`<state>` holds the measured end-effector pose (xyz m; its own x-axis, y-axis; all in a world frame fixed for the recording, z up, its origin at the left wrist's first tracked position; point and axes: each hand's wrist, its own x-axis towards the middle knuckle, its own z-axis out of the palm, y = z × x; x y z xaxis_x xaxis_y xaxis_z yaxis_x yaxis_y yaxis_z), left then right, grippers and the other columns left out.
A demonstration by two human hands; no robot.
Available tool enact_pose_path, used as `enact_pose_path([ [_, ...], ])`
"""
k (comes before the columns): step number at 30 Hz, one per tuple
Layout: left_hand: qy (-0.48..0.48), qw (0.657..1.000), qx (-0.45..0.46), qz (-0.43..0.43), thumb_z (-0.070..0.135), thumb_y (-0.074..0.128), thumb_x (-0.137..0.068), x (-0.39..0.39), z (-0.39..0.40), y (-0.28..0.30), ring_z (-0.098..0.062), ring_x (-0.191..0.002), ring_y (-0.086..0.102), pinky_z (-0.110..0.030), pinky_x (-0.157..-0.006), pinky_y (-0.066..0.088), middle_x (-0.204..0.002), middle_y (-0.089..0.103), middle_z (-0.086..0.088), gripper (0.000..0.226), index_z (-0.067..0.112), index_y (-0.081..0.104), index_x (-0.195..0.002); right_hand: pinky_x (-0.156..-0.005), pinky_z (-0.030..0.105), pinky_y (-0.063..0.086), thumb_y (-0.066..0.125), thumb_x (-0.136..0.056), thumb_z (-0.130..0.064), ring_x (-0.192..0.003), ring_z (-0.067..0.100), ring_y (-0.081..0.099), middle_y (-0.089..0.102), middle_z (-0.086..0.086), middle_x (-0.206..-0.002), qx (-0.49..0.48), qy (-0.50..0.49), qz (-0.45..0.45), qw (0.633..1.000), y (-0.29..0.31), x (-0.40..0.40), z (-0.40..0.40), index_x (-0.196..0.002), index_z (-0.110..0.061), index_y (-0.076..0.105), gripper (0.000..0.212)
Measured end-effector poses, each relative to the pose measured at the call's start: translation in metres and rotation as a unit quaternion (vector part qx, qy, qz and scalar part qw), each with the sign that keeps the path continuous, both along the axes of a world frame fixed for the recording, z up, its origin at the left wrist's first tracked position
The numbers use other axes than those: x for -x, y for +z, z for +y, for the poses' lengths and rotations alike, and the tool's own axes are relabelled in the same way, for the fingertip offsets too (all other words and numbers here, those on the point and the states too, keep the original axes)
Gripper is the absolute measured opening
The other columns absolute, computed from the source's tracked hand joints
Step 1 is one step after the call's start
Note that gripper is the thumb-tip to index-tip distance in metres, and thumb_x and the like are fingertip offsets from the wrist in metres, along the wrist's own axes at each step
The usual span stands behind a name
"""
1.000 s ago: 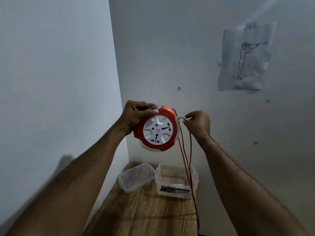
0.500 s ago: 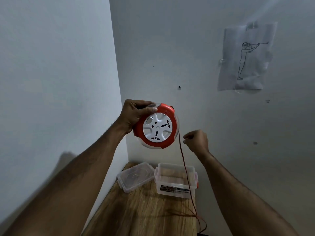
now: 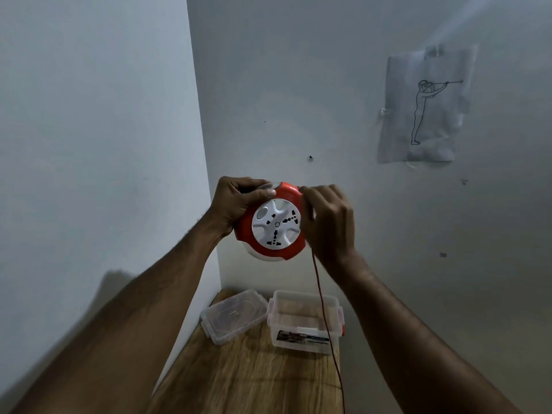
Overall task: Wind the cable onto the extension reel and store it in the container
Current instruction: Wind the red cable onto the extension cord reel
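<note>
Mid-wind: left hand (image 3: 236, 204) gripping reel (image 3: 273, 225), right hand (image 3: 327, 222) pinching cable (image 3: 324, 318) at rim; slack risks snagging container (image 3: 304, 321).

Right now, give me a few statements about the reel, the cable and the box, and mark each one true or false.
1. The left hand holds the reel. True.
2. The cable is fully wound. False: a length hangs down past the box.
3. The lid is on the box. False: it lies beside it on the table.
4. The right hand is at the reel's edge. True.
5. The reel sits in the box. False: it is held above it.
</note>
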<state>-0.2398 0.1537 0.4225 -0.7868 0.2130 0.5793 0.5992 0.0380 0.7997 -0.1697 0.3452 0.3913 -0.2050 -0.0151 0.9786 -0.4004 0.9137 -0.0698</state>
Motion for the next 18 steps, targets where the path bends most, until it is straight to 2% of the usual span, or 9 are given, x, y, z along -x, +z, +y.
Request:
enact_pose_path([
  [2, 0.009, 1.000, -0.009, -0.001, 0.010, 0.085, -0.082, 0.002, 0.001, 0.000, -0.020, -0.083, 0.077, -0.032, -0.076, 0.060, -0.092, 0.081, -0.002, 0.023, 0.007, 0.080, -0.104, -0.067, 0.042, 0.048, 0.062, -0.092, -0.010, -0.082, 0.028, 0.059, 0.068, 0.012, -0.091, -0.088, -0.004, -0.025, 0.996, -0.010, -0.010, -0.014, -0.098, -0.008, 0.070, 0.011],
  [4, 0.015, 1.000, -0.008, 0.004, 0.011, 0.085, -0.082, 0.003, 0.003, 0.000, -0.021, -0.086, 0.077, -0.034, -0.079, 0.062, -0.098, 0.081, -0.006, 0.026, 0.005, 0.080, -0.107, -0.075, 0.045, 0.053, 0.068, -0.088, -0.021, -0.095, 0.031, 0.060, 0.065, 0.016, -0.107, -0.150, -0.030, -0.098, 0.983, -0.024, -0.019, -0.025, -0.110, -0.010, 0.067, 0.025],
  [7, 0.011, 1.000, 0.005, 0.008, 0.013, 0.085, -0.082, 0.001, 0.005, -0.001, -0.019, -0.087, 0.077, -0.031, -0.079, 0.062, -0.098, 0.081, -0.004, 0.026, 0.008, 0.080, -0.107, -0.081, 0.046, 0.057, 0.074, -0.084, -0.031, -0.106, 0.035, 0.060, 0.055, 0.021, -0.125, -0.152, -0.068, -0.187, 0.968, -0.034, -0.023, -0.033, -0.125, -0.015, 0.058, 0.047],
  [11, 0.009, 1.000, 0.012, 0.011, 0.015, 0.084, -0.083, 0.001, 0.002, -0.001, -0.020, -0.090, 0.077, -0.031, -0.082, 0.062, -0.100, 0.081, -0.003, 0.025, 0.011, 0.080, -0.107, -0.077, 0.047, 0.060, 0.083, -0.074, -0.024, -0.102, 0.040, 0.064, 0.052, 0.027, -0.131, -0.168, -0.052, -0.213, 0.961, -0.028, -0.028, -0.034, -0.132, -0.016, 0.056, 0.065],
  [14, -0.001, 1.000, 0.012, 0.008, 0.014, 0.084, -0.082, 0.000, -0.001, -0.001, -0.021, -0.090, 0.077, -0.030, -0.079, 0.062, -0.101, 0.080, -0.006, 0.026, 0.009, 0.079, -0.108, -0.074, 0.045, 0.060, 0.081, -0.077, -0.017, -0.099, 0.039, 0.065, 0.043, 0.030, -0.142, -0.233, -0.026, -0.211, 0.949, -0.025, -0.029, -0.028, -0.135, -0.018, 0.054, 0.064],
  [18, 0.000, 1.000, 0.028, 0.007, 0.015, 0.084, -0.083, 0.000, -0.003, -0.001, -0.022, -0.092, 0.077, -0.035, -0.083, 0.063, -0.104, 0.080, -0.006, 0.028, 0.007, 0.079, -0.109, -0.081, 0.050, 0.061, 0.077, -0.084, -0.023, -0.117, 0.043, 0.058, 0.039, 0.026, -0.146, -0.291, -0.052, -0.219, 0.930, -0.029, -0.021, -0.022, -0.142, -0.024, 0.047, 0.065],
])
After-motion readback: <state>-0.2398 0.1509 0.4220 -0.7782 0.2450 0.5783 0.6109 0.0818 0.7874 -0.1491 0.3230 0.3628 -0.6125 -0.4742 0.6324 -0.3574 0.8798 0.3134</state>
